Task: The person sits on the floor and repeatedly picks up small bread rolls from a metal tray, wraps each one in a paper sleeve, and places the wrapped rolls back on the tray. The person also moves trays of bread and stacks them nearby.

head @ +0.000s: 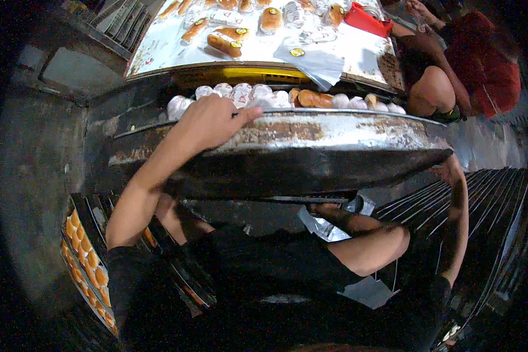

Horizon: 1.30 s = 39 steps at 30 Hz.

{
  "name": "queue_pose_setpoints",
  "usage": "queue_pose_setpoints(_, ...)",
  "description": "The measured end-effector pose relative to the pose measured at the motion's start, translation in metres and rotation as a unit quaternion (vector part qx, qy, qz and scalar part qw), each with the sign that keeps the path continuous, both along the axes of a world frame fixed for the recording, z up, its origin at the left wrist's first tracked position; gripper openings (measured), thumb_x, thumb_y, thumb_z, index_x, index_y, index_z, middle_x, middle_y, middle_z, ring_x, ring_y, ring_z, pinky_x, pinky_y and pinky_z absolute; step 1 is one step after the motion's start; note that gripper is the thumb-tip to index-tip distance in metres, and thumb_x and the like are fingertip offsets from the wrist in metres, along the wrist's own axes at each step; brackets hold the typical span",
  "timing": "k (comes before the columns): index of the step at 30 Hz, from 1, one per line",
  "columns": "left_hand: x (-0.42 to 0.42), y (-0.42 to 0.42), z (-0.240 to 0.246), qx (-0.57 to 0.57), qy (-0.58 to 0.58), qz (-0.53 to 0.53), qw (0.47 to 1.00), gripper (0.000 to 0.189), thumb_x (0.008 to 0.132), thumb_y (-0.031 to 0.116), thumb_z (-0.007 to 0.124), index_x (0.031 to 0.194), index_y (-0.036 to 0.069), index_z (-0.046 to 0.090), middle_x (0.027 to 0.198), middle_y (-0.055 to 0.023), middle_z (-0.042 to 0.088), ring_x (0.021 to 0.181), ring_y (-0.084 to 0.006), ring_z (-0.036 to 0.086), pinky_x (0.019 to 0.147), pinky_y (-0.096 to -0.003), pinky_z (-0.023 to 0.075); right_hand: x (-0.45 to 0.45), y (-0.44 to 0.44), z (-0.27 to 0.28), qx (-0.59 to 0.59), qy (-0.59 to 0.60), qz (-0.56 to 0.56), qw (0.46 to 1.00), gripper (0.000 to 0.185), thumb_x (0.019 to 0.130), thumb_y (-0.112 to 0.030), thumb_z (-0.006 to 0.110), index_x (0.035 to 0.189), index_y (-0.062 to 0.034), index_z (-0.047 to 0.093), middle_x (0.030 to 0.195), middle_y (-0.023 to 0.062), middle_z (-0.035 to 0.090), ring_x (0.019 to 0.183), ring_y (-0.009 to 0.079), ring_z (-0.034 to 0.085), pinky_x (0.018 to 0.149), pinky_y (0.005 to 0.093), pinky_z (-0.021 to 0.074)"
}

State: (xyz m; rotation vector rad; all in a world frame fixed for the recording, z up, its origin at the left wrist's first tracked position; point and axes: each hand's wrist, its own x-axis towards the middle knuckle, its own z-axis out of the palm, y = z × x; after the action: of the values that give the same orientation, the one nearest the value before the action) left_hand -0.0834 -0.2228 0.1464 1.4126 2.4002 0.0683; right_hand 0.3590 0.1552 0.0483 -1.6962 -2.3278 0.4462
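Observation:
Before me is a long metal tray [325, 130] with a worn, rust-stained side. Behind its near rim sits a row of paper-wrapped bread rolls [242, 92], and a few brown rolls [314, 99] show bare crust among them. My left hand [213, 119] is over the rim at the left part of the row. Its thumb points right and its fingers are hidden, so I cannot see whether it holds a roll. At the tray's right end, my right hand [449, 169] grips the lower corner from below.
Beyond the tray, a white tabletop [154, 53] bears several bagged rolls [270, 20], clear plastic bags [312, 59] and a red plastic object [367, 20]. Another person [484, 66] sits at right. Trays of buns [86, 255] stand at lower left; a slatted rack [457, 202] is at right.

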Motion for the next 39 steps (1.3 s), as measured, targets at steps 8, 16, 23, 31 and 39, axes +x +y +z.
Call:
queue_pose_setpoints(8, 0.044, -0.029, 0.014, 0.009, -0.031, -0.009, 0.999, 0.067, 0.083, 0.058, 0.042, 0.063, -0.002, 0.063, 0.059, -0.0229, 0.057, 0.06, -0.0387, 0.059, 0.06, -0.0445, 0.0475, -0.063, -0.056, 0.132, 0.176, 0.226, 0.109, 0.952, 0.032, 0.091, -0.019, 0.047, 0.118, -0.0025, 0.052, 0.113, 0.013, 0.057, 0.103, 0.0201, 0.054, 0.088, 0.0296, 0.0408)
queue_pose_setpoints(16, 0.074, -0.099, 0.086, 0.049, -0.046, -0.076, 0.995, 0.048, 0.083, 0.047, 0.05, 0.078, 0.0, 0.061, 0.07, -0.0187, 0.06, 0.065, -0.0341, 0.06, 0.059, -0.0419, 0.0481, -0.205, -0.293, 0.158, 0.006, -0.108, 0.532, 0.84, 0.048, 0.079, -0.047, 0.056, 0.064, -0.0018, 0.051, 0.056, 0.0157, 0.054, 0.052, 0.0354, 0.055, 0.051, 0.0415, 0.0446)
queue_pose_setpoints(23, 0.078, -0.226, 0.078, 0.68, -0.037, 0.275, 0.679, 0.042, 0.087, 0.03, 0.049, 0.12, 0.004, 0.043, 0.114, -0.0178, 0.052, 0.096, -0.0315, 0.056, 0.083, -0.0416, 0.0469, -0.203, -0.287, 0.226, 0.082, -0.023, 0.518, 0.851, 0.056, 0.084, -0.052, 0.046, 0.053, -0.0056, 0.054, 0.042, 0.0127, 0.048, 0.04, 0.0326, 0.052, 0.044, 0.0415, 0.045)
queue_pose_setpoints(31, 0.084, -0.202, -0.047, 0.575, -0.525, 0.327, 0.535, 0.042, 0.089, 0.034, 0.045, 0.119, 0.005, 0.045, 0.113, -0.0154, 0.052, 0.098, -0.0301, 0.054, 0.084, -0.042, 0.0463, -0.09, -0.354, 0.326, 0.4, -0.063, 0.522, 0.751, 0.053, 0.07, -0.056, 0.06, 0.055, -0.0074, 0.044, 0.05, 0.0031, 0.042, 0.044, 0.017, 0.045, 0.046, 0.0274, 0.037)
queue_pose_setpoints(39, 0.11, -0.087, -0.064, 0.392, -0.816, 0.258, 0.337, 0.042, 0.09, 0.037, 0.042, 0.117, 0.006, 0.047, 0.113, -0.0129, 0.053, 0.1, -0.0287, 0.053, 0.086, -0.0424, 0.0457, 0.109, -0.379, 0.305, 0.533, -0.223, 0.223, 0.785, 0.062, 0.079, -0.06, 0.039, 0.066, -0.0004, 0.048, 0.058, 0.0113, 0.048, 0.057, 0.0291, 0.054, 0.061, 0.0407, 0.0471)
